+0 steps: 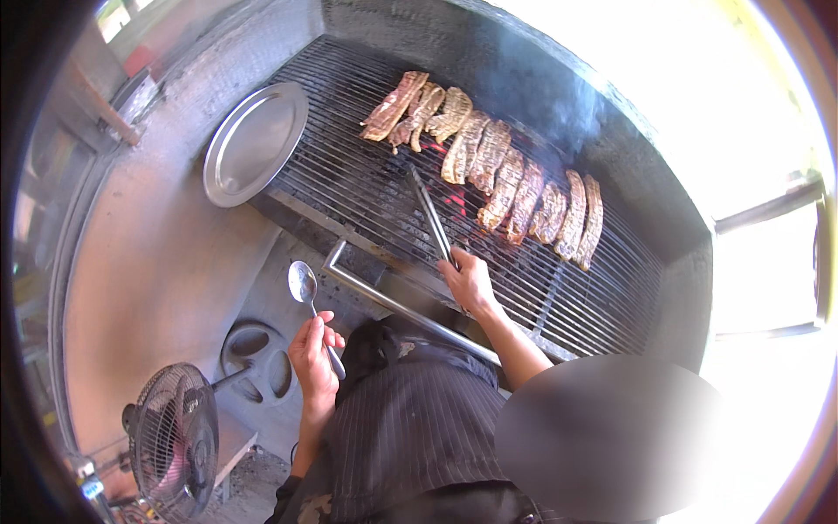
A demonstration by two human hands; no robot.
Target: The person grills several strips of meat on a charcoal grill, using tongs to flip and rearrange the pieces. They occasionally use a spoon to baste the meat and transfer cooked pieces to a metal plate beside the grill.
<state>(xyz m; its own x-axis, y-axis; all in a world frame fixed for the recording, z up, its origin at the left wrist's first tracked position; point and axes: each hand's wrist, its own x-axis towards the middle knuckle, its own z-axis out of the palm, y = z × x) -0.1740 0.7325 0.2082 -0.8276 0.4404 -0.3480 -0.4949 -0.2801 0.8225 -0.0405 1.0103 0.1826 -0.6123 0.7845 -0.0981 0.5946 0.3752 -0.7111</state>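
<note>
My left hand (315, 360) is closed round the handle of a metal spoon (303, 283), its bowl pointing up and away from me. In my right hand (470, 281) is a pair of metal tongs (429, 210), reaching out over the grill grate (349, 175). The tips of the tongs are at the grate, just below the strips of meat and apart from them. Several long strips of browned meat (487, 157) lie side by side in a slanting row across the grate. Whether the tips of the tongs touch the bars I cannot tell.
An oval metal platter (256, 145) rests at the grill's left edge. Red embers glow and smoke rises behind the meat. A metal rail (410, 307) runs along the grill's front. A handwheel (257, 362) and a black fan (173, 441) stand at the lower left.
</note>
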